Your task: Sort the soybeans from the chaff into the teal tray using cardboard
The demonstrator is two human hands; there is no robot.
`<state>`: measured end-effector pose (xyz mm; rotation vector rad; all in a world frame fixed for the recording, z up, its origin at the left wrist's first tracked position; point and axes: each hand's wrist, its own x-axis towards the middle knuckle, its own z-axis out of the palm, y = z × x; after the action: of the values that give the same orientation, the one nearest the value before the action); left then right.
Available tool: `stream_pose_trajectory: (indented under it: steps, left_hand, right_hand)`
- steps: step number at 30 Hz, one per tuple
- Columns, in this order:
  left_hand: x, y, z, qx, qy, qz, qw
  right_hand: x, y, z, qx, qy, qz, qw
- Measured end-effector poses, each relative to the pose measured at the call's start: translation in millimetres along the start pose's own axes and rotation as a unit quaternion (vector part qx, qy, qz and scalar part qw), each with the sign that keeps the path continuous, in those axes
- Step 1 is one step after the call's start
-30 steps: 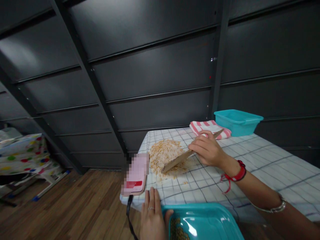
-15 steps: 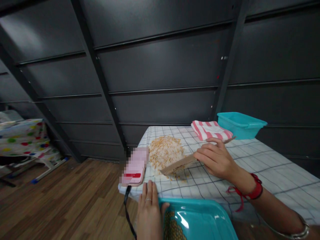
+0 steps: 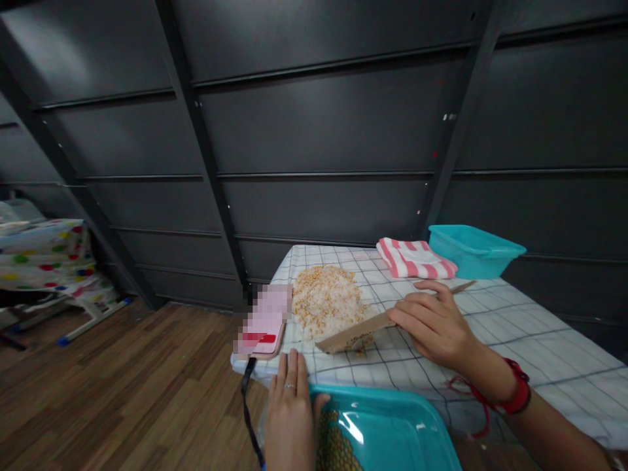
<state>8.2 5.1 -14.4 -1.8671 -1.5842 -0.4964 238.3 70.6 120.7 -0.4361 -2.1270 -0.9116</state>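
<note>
Cardboard strip (image 3: 353, 335), edge-down beside grain pile (image 3: 326, 301): I read right hand (image 3: 436, 327) gripping it; left hand (image 3: 289, 418) clasps teal tray (image 3: 392, 432) by its rim.

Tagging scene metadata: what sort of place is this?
Probably a home room or makeshift work corner, not a proper kitchen: a cloth-covered table stands against a dark metal-panel wall, with a wood-look floor and a polka-dot sheet at left.

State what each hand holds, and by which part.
Right hand: cardboard piece, gripped mid-length. Left hand: teal tray, by its left rim.
</note>
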Motion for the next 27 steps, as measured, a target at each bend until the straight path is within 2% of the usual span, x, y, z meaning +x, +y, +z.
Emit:
stream_pose_trajectory:
  steps: [15,23,27]
  left_hand:
    - [-5.9,-3.9,5.3,-0.046,-0.037,-0.001,0.998]
    - [-4.8,-2.6,2.0,-0.041,-0.04,-0.013,0.998]
    - [-5.2,-3.2,4.6,-0.066,-0.034,-0.019,0.997]
  right_hand:
    - [-3.5,-8.1,-12.7,0.005,-0.016,0.019,1.0]
    - [-1.8,-11.3,-23.1,-0.024,-0.039,0.023,0.999]
    - [-1.2,-7.3,-20.1,-0.035,-0.033,0.017,0.999]
